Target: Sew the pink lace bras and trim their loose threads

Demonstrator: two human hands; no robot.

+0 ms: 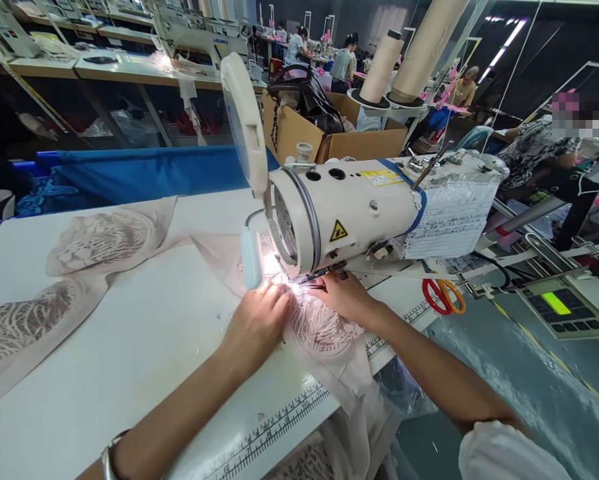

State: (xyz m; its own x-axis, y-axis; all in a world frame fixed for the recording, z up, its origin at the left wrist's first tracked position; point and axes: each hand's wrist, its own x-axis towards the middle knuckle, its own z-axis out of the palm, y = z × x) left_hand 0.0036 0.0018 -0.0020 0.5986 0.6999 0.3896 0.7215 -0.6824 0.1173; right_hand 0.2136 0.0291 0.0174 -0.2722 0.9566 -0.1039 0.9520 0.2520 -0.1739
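Observation:
Pale pink lace fabric (324, 327), with rounded cup-like lace parts, lies under the head of a white sewing machine (349, 207). My left hand (266, 313) is closed, fingertips pressed on the fabric just left of the brightly lit needle area. Close to the right side of that spot is my right hand (346, 293), its thumb and fingers closed on the fabric's edge. Thin dark metal parts show beside its fingertips; I cannot tell whether it holds one. The needle itself is lost in glare and behind the machine head.
More lace pieces (104, 240) trail leftwards across the white table (179, 320). A printed ruler (279, 430) runs along its front edge, where fabric hangs down. Red and orange-handled scissors (442, 297) hang at right near a control panel (562, 303). Behind stands a cardboard box (364, 143).

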